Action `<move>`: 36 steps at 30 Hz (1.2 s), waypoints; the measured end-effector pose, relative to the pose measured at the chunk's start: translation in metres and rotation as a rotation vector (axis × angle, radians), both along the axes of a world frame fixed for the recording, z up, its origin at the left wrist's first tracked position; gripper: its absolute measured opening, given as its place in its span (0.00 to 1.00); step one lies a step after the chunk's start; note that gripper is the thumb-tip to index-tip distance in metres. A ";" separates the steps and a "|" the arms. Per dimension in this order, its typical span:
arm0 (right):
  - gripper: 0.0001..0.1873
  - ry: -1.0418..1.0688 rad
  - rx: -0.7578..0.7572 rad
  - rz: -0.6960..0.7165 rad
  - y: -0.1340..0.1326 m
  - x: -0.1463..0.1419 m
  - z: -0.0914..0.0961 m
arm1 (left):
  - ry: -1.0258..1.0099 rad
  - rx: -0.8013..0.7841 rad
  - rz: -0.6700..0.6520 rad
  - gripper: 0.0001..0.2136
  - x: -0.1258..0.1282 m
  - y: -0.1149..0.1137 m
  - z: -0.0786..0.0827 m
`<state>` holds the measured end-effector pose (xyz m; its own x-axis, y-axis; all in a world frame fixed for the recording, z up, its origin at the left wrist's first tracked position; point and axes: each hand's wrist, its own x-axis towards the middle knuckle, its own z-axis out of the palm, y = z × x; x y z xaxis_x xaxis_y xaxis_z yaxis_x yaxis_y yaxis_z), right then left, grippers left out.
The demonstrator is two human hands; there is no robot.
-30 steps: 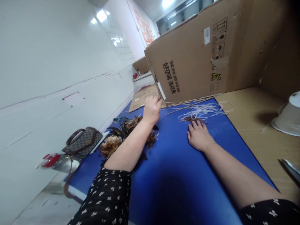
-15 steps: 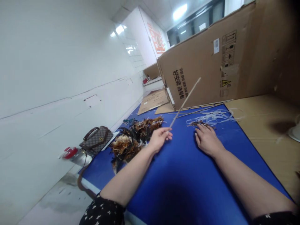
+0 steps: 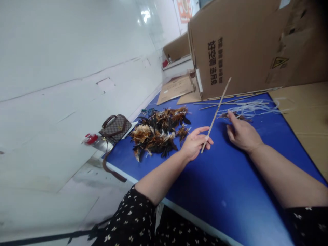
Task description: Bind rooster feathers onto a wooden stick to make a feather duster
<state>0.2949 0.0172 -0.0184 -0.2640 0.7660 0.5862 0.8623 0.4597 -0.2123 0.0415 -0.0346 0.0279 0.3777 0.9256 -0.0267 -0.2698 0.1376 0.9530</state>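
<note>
My left hand (image 3: 196, 143) pinches a thin wooden stick (image 3: 216, 114) near its lower end. The stick leans up and to the right above the blue table. To its right, my right hand (image 3: 243, 135) is half curled, thumb and forefinger apart, with nothing visible between them. Just behind those fingers lie some brown feathers (image 3: 244, 118), partly hidden by the hand. White plastic strips (image 3: 258, 107) lie tangled beyond them. Left of my left hand is a pile of brown and black feather bundles (image 3: 156, 136), and one small bundle (image 3: 182, 132) lies at its right edge.
A large cardboard box (image 3: 243, 51) stands at the back of the blue table (image 3: 225, 191). More thin sticks (image 3: 225, 102) lie along its base. At the left edge are a checked handbag (image 3: 116, 127) and a bottle with a red lid (image 3: 91, 138). Flattened cardboard (image 3: 175, 89) lies behind.
My left hand has moved right with the stick, which now shows below the fingers too. My right hand has lifted and turned from lying over the brown feathers. The view has tilted down.
</note>
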 end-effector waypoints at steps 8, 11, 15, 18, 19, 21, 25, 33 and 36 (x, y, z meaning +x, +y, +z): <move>0.33 -0.078 0.596 -0.165 0.006 0.003 -0.001 | -0.157 -0.164 -0.162 0.18 -0.018 0.005 -0.013; 0.20 -0.113 0.749 -0.196 0.012 0.006 -0.003 | -0.273 -0.222 -0.130 0.17 -0.028 0.010 -0.007; 0.06 -0.186 0.776 -0.174 0.011 0.006 0.006 | -0.450 -0.211 0.000 0.34 -0.036 0.014 0.001; 0.06 -0.270 0.677 -0.117 0.009 0.007 0.010 | -0.406 -0.139 0.166 0.40 -0.038 0.023 -0.003; 0.07 -0.284 0.653 -0.112 0.009 0.008 0.010 | -0.349 -0.097 0.247 0.38 -0.040 0.028 -0.007; 0.09 -0.282 0.626 -0.129 0.009 0.009 0.009 | -0.168 0.056 0.463 0.31 -0.047 0.040 -0.015; 0.11 -0.253 0.630 -0.143 0.010 0.012 0.005 | 0.521 0.596 0.794 0.10 -0.073 0.062 -0.028; 0.12 -0.263 0.635 -0.121 0.003 0.008 0.011 | 1.489 0.619 0.664 0.15 -0.092 0.059 -0.031; 0.12 -0.263 0.635 -0.100 0.002 0.006 0.013 | 1.589 0.543 0.638 0.18 -0.091 0.057 -0.027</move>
<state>0.3005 0.0197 -0.0050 -0.4047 0.3243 0.8550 0.8931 0.3411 0.2933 -0.0490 0.0226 0.0004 -0.0861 0.9310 0.3547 0.9745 0.0046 0.2244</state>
